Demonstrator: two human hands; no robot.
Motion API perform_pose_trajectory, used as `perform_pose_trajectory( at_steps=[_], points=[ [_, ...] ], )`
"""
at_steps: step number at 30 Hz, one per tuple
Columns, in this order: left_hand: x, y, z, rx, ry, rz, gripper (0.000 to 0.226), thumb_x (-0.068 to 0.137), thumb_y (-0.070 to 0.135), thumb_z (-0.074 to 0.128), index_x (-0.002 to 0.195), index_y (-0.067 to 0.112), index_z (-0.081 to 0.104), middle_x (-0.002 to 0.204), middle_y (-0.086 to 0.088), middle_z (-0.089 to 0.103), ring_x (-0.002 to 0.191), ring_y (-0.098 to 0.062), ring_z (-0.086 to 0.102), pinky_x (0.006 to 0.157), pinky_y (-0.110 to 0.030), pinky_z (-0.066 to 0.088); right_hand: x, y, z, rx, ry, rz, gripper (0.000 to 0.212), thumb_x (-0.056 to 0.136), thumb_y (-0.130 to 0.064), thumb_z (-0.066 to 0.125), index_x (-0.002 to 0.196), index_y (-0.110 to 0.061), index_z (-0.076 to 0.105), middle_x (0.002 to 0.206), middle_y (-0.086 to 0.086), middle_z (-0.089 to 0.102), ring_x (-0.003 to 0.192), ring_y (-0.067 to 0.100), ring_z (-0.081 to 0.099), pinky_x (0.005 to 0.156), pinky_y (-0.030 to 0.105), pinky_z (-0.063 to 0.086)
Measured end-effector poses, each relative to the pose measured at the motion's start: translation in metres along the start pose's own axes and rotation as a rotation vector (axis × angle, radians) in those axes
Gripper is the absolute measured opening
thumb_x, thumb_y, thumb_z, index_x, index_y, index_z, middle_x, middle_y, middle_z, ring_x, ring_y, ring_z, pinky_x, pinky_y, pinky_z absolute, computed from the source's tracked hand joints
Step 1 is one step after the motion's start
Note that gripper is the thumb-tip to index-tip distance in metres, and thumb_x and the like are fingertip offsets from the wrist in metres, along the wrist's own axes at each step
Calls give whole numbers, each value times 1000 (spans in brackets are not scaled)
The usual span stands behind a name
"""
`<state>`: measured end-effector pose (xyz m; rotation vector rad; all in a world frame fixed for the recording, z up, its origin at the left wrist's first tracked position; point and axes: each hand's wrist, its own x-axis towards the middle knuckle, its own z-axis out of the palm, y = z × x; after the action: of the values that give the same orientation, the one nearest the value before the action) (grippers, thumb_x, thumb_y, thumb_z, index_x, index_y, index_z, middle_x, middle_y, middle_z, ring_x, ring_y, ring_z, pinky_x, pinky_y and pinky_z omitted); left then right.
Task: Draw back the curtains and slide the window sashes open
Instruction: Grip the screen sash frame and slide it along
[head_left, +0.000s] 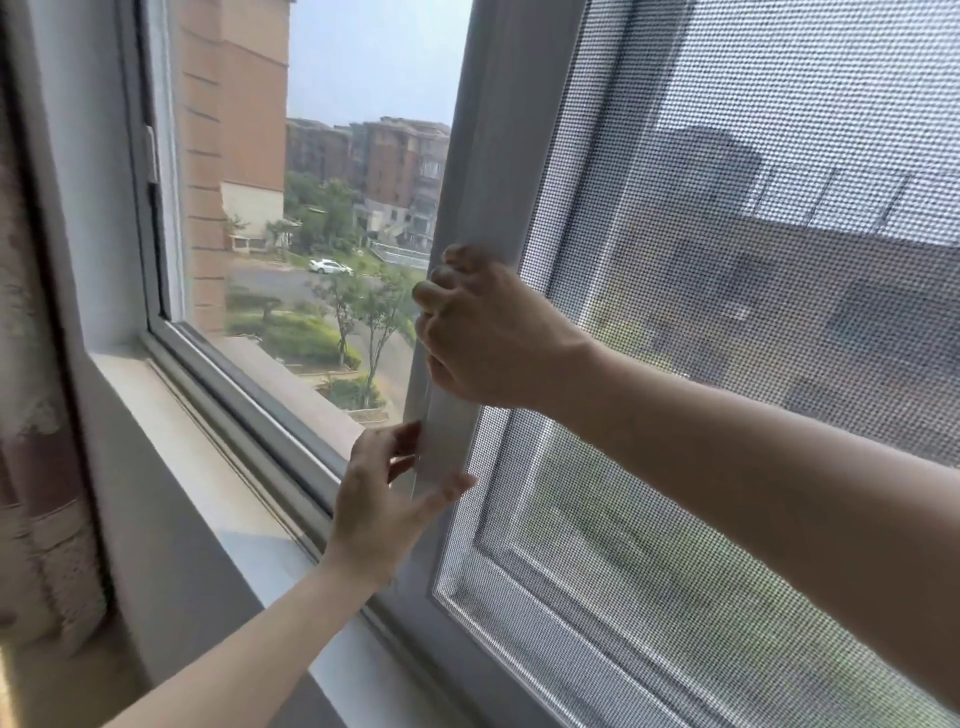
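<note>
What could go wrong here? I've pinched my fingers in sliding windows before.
1. The left hand has fingers hooked round the edge of the sash; if the sash slid left, they might get trapped against the frame.
2. The right hand grips the smooth stile above; it could slip.
3. A slipping hand might poke the mesh.

White mesh-screened sash (485, 156) partly open; patterned curtain (31, 415) drawn far left.

Pale window sill (171, 415) under the white sliding track (249, 410), curtain (31, 415) at its left end.
</note>
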<state>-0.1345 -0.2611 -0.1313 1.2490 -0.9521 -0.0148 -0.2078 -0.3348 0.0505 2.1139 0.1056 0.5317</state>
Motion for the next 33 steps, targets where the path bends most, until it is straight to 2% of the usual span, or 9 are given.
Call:
perform_pose_trajectory(
  at_steps=[6, 10, 14, 16, 19, 23, 27, 33],
  points=[
    [2, -3, -3, -53, -18, -19, 74, 50, 69, 76, 107, 25, 60, 103, -4, 61, 95, -5, 66, 84, -16, 52, 3, -3, 2, -5, 14, 35, 25, 84, -28, 55, 70, -12, 69, 80, 4, 68, 76, 22, 65, 92, 42, 47],
    [4, -2, -4, -46, -31, -33, 66, 52, 55, 79, 107, 22, 62, 104, -5, 63, 95, -4, 66, 82, -15, 52, 4, -3, 1, 3, 11, 60, 24, 82, -26, 56, 66, -12, 68, 77, 4, 68, 74, 22, 65, 92, 42, 47],
    [5, -1, -6, -32, -51, -40, 55, 57, 48, 83, 104, 29, 62, 104, -5, 65, 94, -5, 67, 82, -18, 54, 7, -5, -2, 40, -39, 95, 25, 80, -24, 58, 60, -11, 65, 71, 5, 66, 67, 22, 63, 92, 44, 47],
    [5, 0, -6, -28, -61, -52, 53, 60, 43, 85, 106, 25, 64, 105, -6, 66, 94, -6, 68, 82, -19, 55, 9, -4, -4, 21, -71, 94, 26, 79, -25, 58, 58, -12, 64, 69, 4, 66, 66, 22, 62, 92, 43, 47],
    [5, 1, -8, -49, -80, -102, 60, 58, 48, 81, 107, 17, 66, 104, -7, 69, 92, -11, 69, 82, -30, 58, 10, -4, -9, 15, -77, 76, 28, 79, -27, 58, 55, -13, 62, 65, 3, 65, 63, 20, 61, 91, 42, 47],
    [6, 0, -7, -79, -127, -158, 55, 55, 45, 79, 103, 22, 67, 97, -1, 74, 89, -17, 71, 82, -41, 58, 7, -5, -7, -75, -142, 33, 33, 88, -36, 46, 66, -17, 61, 77, -2, 64, 78, 17, 59, 102, 40, 38],
    [7, 3, -7, -76, -152, -153, 52, 55, 46, 79, 100, 24, 66, 95, 5, 75, 88, -14, 71, 81, -37, 58, 5, -6, -6, -101, -198, 26, 39, 92, -40, 39, 83, -14, 67, 90, 2, 64, 89, 22, 57, 105, 43, 33],
    [6, 5, -6, -99, -151, -147, 54, 56, 43, 78, 103, 20, 65, 97, 4, 75, 89, -12, 71, 79, -29, 58, 3, -5, -8, -59, -171, 37, 37, 93, -39, 41, 84, -14, 67, 92, 1, 65, 91, 21, 57, 105, 40, 32]
  ],
)
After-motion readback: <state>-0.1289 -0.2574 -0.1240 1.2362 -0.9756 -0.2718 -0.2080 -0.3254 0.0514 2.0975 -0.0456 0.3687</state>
